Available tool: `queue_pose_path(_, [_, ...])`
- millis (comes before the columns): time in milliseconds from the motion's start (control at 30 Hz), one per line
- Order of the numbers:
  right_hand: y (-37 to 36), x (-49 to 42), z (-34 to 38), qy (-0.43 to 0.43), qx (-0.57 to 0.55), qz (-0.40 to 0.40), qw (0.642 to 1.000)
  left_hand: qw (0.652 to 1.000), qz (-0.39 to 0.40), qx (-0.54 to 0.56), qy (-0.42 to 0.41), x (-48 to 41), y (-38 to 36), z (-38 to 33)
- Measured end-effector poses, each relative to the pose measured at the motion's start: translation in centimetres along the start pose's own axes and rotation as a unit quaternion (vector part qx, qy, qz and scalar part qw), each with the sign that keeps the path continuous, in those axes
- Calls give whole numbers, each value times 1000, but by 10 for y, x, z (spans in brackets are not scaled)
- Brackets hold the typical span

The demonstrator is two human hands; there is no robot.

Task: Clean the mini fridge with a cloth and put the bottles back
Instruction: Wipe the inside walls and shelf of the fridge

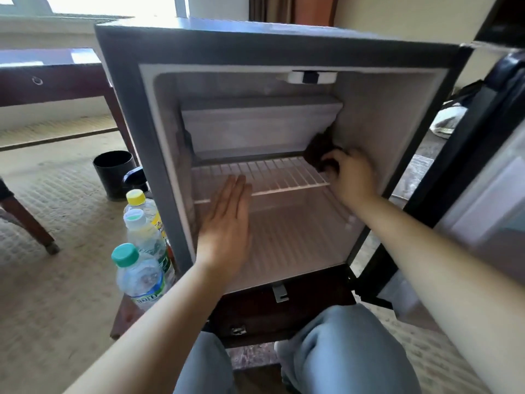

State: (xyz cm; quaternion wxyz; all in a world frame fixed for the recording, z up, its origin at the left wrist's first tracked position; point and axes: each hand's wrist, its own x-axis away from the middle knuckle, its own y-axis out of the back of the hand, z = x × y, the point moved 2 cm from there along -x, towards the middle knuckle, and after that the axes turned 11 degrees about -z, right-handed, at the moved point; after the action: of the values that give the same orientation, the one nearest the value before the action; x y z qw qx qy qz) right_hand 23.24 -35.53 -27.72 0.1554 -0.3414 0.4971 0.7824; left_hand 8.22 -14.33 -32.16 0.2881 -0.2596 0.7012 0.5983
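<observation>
Left hand (224, 223) flat; right (352, 172) around cloth (319, 150)

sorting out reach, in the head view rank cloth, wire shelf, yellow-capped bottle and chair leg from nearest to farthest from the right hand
1. cloth: gripped in the right hand, back right.
2. wire shelf: just left of the hand.
3. yellow-capped bottle: outside the fridge, on the left.
4. chair leg: far left.
</observation>
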Motion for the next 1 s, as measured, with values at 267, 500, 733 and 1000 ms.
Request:
queue_pose_path(267, [2, 112, 7, 30, -103, 10, 994, 978, 186, 53, 72, 98, -33, 0])
queue_pose_path(500, [-66, 153, -33, -96, -55, 184, 977, 957, 270, 84, 68, 101, -55, 0])
queue_pose_path(733, [-112, 160, -34, -6, -57, 230, 972, 942, 295, 116, 107, 88, -76, 7])
queue_pose_path(1000, [-164, 165, 32, 73, -156, 224, 959, 933, 288, 131, 171, 86, -81, 9])
